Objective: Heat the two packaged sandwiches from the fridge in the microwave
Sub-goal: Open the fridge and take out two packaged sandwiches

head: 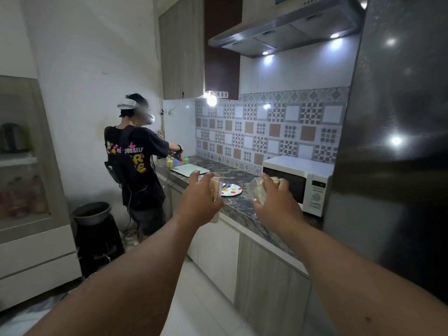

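Each of my hands holds one sandwich in clear plastic wrap, raised in front of me over the counter's edge. My left hand grips the first packaged sandwich, whose bread edge shows past the fingers. My right hand grips the second packaged sandwich. The white microwave stands on the marbled counter just right of my right hand, its door closed. The dark fridge fills the right side, its door closed.
A dotted plate with cutlery and a white cutting board lie on the counter. Another person stands at its far end. A pot on a black stool sits by the left wall, beside a cabinet.
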